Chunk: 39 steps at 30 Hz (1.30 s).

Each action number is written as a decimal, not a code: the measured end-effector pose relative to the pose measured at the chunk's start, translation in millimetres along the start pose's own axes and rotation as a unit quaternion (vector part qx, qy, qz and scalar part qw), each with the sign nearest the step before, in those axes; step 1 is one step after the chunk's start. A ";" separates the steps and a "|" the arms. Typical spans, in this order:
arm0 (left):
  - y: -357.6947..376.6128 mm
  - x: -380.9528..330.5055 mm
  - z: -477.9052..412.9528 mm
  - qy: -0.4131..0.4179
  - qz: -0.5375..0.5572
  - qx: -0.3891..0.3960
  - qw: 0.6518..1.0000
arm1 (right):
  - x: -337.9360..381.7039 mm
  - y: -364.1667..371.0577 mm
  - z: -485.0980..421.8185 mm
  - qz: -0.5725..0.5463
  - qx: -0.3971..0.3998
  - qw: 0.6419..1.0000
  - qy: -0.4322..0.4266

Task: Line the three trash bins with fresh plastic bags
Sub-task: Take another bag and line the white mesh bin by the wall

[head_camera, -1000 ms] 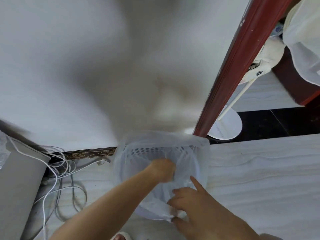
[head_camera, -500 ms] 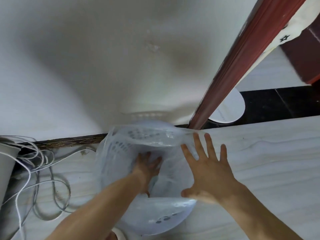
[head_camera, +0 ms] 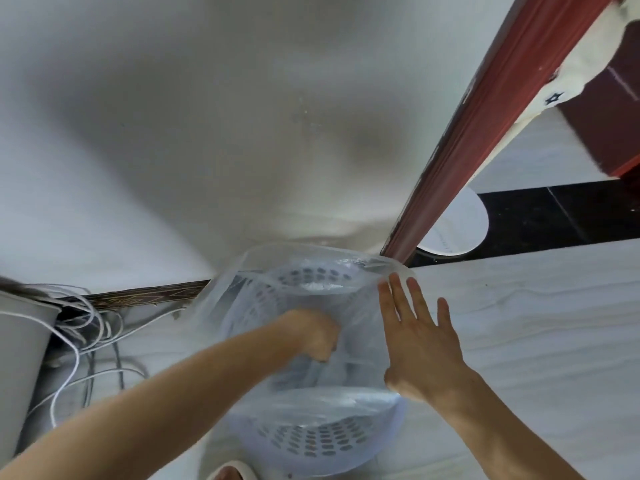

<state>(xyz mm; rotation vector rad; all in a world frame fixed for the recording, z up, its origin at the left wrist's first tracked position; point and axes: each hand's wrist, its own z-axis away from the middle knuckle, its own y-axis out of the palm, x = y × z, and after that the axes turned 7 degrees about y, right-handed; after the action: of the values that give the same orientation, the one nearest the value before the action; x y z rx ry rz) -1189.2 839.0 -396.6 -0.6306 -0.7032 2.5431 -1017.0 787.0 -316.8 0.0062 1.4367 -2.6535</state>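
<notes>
A pale blue perforated trash bin (head_camera: 311, 441) stands on the floor against the wall. A thin clear plastic bag (head_camera: 294, 265) lies over its rim and sags inside it. My left hand (head_camera: 313, 336) is down inside the bin, its fingers curled shut on the bag's film. My right hand (head_camera: 417, 336) rests flat on the bag at the bin's right rim, fingers spread. Only this one bin is in view.
A red-brown door frame (head_camera: 485, 133) rises just right of the bin. A white round base (head_camera: 457, 226) sits behind it on a dark floor strip. Tangled white and grey cables (head_camera: 86, 341) lie left, beside a grey box (head_camera: 20, 368). A slipper tip (head_camera: 230, 472) shows below.
My right hand moved from the bin's near rim to its right side and spread flat. My left hand went deeper and closed on the bag. The view tilted down toward the bin.
</notes>
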 end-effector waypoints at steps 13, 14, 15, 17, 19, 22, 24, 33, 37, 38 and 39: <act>51.6 -40.9 190.2 0.007 0.012 -0.281 0.960 | -22.9 -0.8 50.3 -0.119 -0.213 0.959 -0.145; 66.8 -39.5 189.6 0.006 -0.010 -0.290 0.957 | -24.1 6.5 58.4 -0.151 -0.259 0.940 -0.162; 79.8 -38.9 187.6 0.010 -0.036 -0.305 0.952 | -24.0 15.4 66.7 -0.174 -0.270 0.929 -0.185; 100.5 -40.2 182.9 0.023 -0.071 -0.355 0.932 | -23.1 37.3 79.7 -0.150 -0.215 0.935 -0.240; 115.2 -44.7 177.8 0.045 -0.090 -0.402 0.910 | -24.1 58.3 84.3 -0.066 -0.182 0.939 -0.284; 130.1 -50.4 173.7 0.057 -0.118 -0.474 0.871 | -30.5 75.9 80.7 -0.070 -0.227 0.920 -0.311; 139.9 -52.4 171.9 0.066 -0.136 -0.511 0.846 | -33.3 78.6 78.9 -0.106 -0.274 0.902 -0.317; 170.9 -46.1 173.9 0.098 -0.176 -0.555 0.807 | -37.8 79.0 86.2 -0.162 -0.303 0.893 -0.291; 179.8 -38.3 164.9 0.105 -0.182 -0.530 0.822 | -41.2 85.4 81.0 -0.122 -0.278 0.921 -0.245; 180.8 -36.2 161.9 0.098 -0.184 -0.523 0.827 | -41.5 87.8 78.6 -0.111 -0.275 0.926 -0.234; 181.3 -35.0 159.4 0.089 -0.185 -0.514 0.833 | -41.6 89.9 77.0 -0.102 -0.274 0.930 -0.222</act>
<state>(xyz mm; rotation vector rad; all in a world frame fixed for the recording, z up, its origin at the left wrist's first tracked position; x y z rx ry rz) -1294.3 621.1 -365.0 -0.9075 -1.9173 1.5579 -961.5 678.6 -346.9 -0.7758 2.0071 -2.0806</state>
